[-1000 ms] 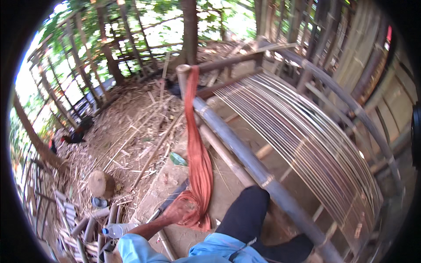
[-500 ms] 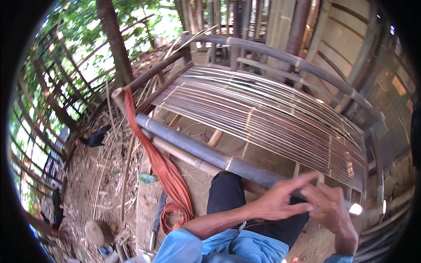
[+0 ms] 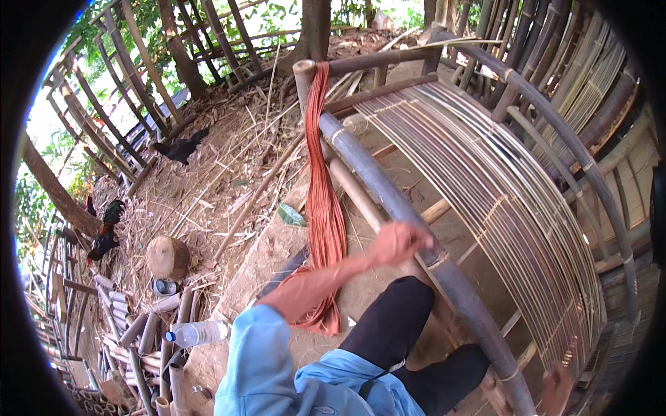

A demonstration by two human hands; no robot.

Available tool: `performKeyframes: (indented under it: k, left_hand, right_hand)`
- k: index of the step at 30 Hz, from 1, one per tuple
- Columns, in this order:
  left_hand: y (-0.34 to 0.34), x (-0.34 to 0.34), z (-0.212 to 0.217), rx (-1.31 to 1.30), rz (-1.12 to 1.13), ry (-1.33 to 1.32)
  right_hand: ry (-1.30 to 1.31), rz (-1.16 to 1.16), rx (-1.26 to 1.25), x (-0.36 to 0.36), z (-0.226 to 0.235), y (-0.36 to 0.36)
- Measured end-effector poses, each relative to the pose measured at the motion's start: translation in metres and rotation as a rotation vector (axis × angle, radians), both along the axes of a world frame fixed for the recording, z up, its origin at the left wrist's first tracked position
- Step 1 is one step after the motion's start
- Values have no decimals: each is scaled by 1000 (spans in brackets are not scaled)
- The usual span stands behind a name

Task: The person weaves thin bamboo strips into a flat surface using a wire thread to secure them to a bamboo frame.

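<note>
Left hand (image 3: 399,243) rests closed on the thick bamboo pole (image 3: 388,191) at the near edge of the slat frame (image 3: 513,201); whether the grip wraps it I can't tell. Orange cord bundle (image 3: 325,208) hangs off the pole's top end, just left of the hand. Right hand not visible.

left hand (image 3: 399,243) on bamboo pole (image 3: 388,191), orange cords (image 3: 326,208)
</note>
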State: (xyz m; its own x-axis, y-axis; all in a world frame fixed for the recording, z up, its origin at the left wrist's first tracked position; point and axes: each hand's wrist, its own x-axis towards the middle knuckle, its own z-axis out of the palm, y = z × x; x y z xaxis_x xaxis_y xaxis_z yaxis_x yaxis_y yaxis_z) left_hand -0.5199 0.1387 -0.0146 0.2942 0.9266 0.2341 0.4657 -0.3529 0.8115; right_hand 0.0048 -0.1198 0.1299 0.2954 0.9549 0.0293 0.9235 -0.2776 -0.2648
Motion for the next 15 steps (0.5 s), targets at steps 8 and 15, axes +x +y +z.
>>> performKeyframes:
  k: [8, 15]
  left_hand:
    - [133, 21, -29, 65, 370, 160]
    - [126, 19, -28, 68, 585, 134]
  right_hand:
    - [-106, 430, 280, -153, 75, 309]
    - [-333, 864, 657, -304, 145, 623]
